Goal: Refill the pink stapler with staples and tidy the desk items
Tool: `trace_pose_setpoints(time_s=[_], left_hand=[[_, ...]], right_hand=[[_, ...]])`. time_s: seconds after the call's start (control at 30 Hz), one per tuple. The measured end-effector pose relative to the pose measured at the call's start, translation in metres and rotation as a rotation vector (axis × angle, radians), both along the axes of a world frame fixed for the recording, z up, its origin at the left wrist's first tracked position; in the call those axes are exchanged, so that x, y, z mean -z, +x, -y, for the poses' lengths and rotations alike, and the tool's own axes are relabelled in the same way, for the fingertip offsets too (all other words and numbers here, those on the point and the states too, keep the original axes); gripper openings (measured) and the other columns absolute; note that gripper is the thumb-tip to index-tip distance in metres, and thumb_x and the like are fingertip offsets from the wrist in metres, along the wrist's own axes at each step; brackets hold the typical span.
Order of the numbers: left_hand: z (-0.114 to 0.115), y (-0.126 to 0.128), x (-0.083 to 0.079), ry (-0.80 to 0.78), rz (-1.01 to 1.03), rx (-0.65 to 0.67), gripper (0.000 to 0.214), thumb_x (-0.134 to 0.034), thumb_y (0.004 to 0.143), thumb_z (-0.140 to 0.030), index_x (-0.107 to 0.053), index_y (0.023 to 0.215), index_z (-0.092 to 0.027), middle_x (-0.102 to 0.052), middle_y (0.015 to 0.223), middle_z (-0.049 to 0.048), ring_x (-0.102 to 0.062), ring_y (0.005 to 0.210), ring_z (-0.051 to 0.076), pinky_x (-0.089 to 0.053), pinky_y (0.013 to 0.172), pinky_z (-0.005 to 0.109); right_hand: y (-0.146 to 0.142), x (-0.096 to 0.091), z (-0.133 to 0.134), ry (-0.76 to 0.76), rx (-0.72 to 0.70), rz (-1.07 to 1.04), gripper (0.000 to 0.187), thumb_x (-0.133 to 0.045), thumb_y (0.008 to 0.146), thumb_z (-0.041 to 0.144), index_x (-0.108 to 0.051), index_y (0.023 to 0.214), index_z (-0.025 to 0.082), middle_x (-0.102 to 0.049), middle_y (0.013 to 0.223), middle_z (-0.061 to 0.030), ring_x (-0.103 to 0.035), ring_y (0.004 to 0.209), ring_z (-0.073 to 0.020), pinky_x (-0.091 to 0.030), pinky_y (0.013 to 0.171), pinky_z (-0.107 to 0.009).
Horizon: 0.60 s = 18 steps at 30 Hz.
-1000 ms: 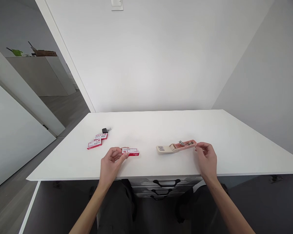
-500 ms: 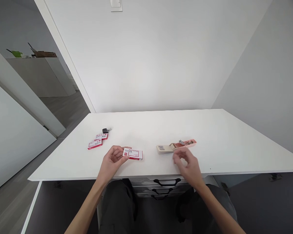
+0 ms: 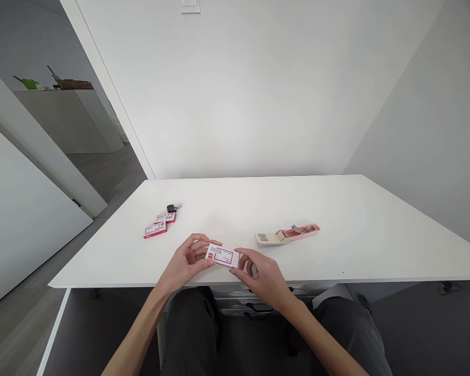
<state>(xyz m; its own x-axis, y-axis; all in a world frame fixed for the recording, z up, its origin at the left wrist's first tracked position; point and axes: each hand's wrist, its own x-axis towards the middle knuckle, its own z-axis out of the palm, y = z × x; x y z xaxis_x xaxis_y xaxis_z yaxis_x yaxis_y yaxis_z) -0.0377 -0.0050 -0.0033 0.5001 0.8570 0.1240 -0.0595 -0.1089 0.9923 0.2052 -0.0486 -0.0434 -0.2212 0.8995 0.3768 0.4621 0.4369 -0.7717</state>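
A small white box with red edges and print (image 3: 222, 256) is held over the front part of the white table. My left hand (image 3: 188, 261) grips its left end between thumb and fingers. At the opposite end, my right hand (image 3: 260, 274) pinches the box with thumb and fingertips. To the right lies a long narrow case (image 3: 272, 238) with its cream lid folded open; the pink tray (image 3: 309, 231) of that case holds small items too small to name. Two similar red-and-white boxes, one nearer (image 3: 155, 230) and one behind it (image 3: 165, 217), lie at the left.
Behind the boxes at the left lies a small black object with a clear or metallic end (image 3: 173, 208). The white table (image 3: 348, 209) meets a wall at the back. Drawers with black handles (image 3: 258, 308) are below the front edge, between my legs.
My right hand has moved left from beside the open case and has taken hold of the right end of the box. The box has tilted slightly and shifted a little right.
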Motion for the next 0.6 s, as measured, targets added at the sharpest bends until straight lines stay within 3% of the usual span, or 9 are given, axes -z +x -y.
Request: trace_pose_setpoints(time_s=[0.4,0.6], left_hand=[[0.002,0.002,-0.002,0.022,0.002,-0.072,0.036,-0.077,0.089,-0.025,-0.052,0.115,-0.021,-0.070,0.130,0.0143,-0.070,0.106,0.024,-0.054,0.094,0.041],[0.000,-0.001,0.001,0.051,-0.045,-0.100,0.045,-0.081,0.084,-0.031,-0.056,0.120,-0.020,-0.073,0.124,0.0154,-0.069,0.106,0.027,-0.053,0.095,0.042]], right_hand=[[0.005,-0.003,0.002,-0.021,0.009,-0.044,0.033,-0.064,0.096,0.036,-0.062,0.127,0.025,-0.072,0.095,-0.0015,-0.064,0.069,-0.0149,-0.053,0.065,-0.028],[-0.005,-0.006,0.001,0.019,0.054,0.095,0.027,-0.074,0.089,0.034,-0.067,0.114,0.026,-0.071,0.092,-0.0002,-0.066,0.079,-0.0179,-0.051,0.071,-0.030]])
